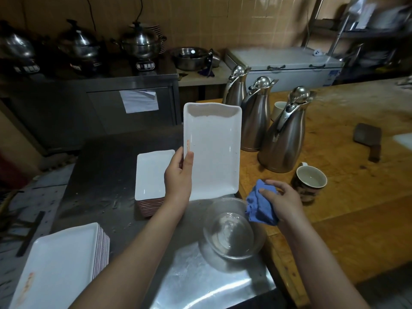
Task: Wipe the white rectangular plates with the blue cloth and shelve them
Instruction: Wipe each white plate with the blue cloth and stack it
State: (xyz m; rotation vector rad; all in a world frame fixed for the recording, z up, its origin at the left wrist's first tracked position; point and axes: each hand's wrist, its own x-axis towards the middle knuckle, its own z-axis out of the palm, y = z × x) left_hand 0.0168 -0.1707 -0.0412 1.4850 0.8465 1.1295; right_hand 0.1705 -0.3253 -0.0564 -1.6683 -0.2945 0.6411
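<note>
My left hand (178, 175) grips the left long edge of a white rectangular plate (214, 150) and holds it up, tilted, over the steel counter; a reddish smear shows by my thumb. My right hand (283, 201) holds the crumpled blue cloth (259, 206) just right of the plate's lower corner, apart from it. A stack of white rectangular plates (153, 172) sits behind my left hand. A second stack (64, 259) lies at the near left, its top plate stained near the front.
A clear glass bowl (229, 230) with water stands on the steel counter (107, 175) below the cloth. On the wooden table (347, 197) to the right are three steel jugs (283, 139), a dark mug (310, 181) and a cleaver (367, 137). Cookers line the back counter.
</note>
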